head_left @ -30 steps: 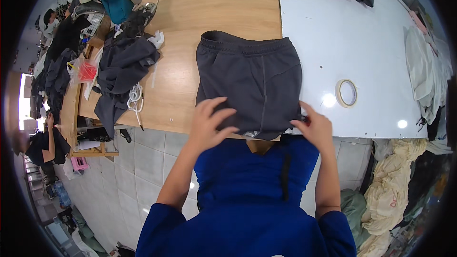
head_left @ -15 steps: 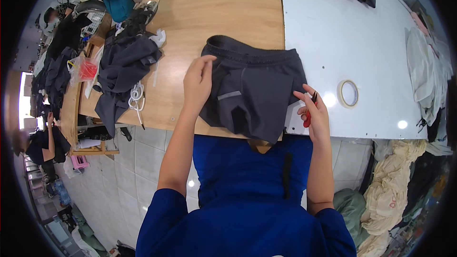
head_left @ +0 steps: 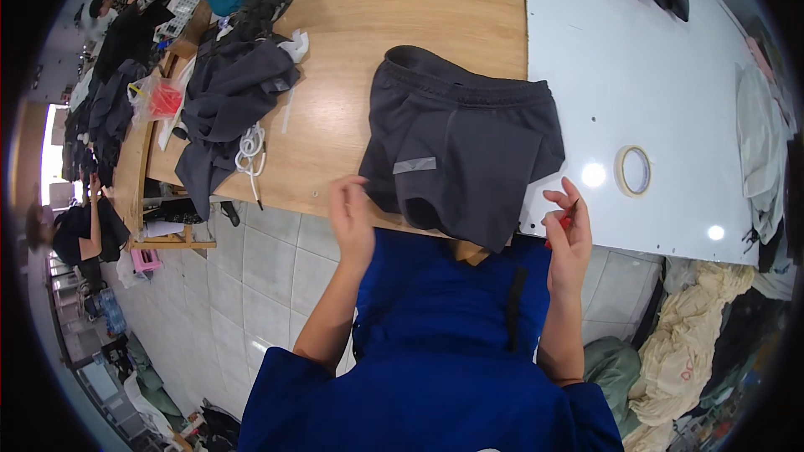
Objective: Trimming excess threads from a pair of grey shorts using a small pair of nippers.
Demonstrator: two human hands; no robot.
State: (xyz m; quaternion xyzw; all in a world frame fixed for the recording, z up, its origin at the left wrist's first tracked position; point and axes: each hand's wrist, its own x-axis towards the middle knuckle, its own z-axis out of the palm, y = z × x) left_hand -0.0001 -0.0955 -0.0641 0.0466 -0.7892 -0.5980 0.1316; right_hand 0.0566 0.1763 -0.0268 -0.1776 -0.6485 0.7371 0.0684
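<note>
Dark grey shorts [head_left: 481,151] with an elastic waistband lie across the wooden and white tabletops, waistband away from me. A light grey strip shows on one leg. My left hand [head_left: 350,222], slightly blurred, is beside their lower left edge, fingers apart and holding nothing. To the right of the shorts, my right hand [head_left: 569,230] has bent fingers around small red-handled thread snips [head_left: 559,233]. Only a bit of the red handle shows; the blades are hidden.
A roll of tape [head_left: 633,171] lies on the white tabletop [head_left: 603,59]. Left on the wooden table [head_left: 410,0] are more dark garments [head_left: 230,88] and a coiled white cord [head_left: 250,151]. Beige cloth [head_left: 691,343] is heaped at lower right. Another person [head_left: 79,226] is at far left.
My left hand has left the waistband and come down toward the table's front edge. My right hand has drawn slightly back from the shorts, still with the snips. The whole view has shifted a little.
</note>
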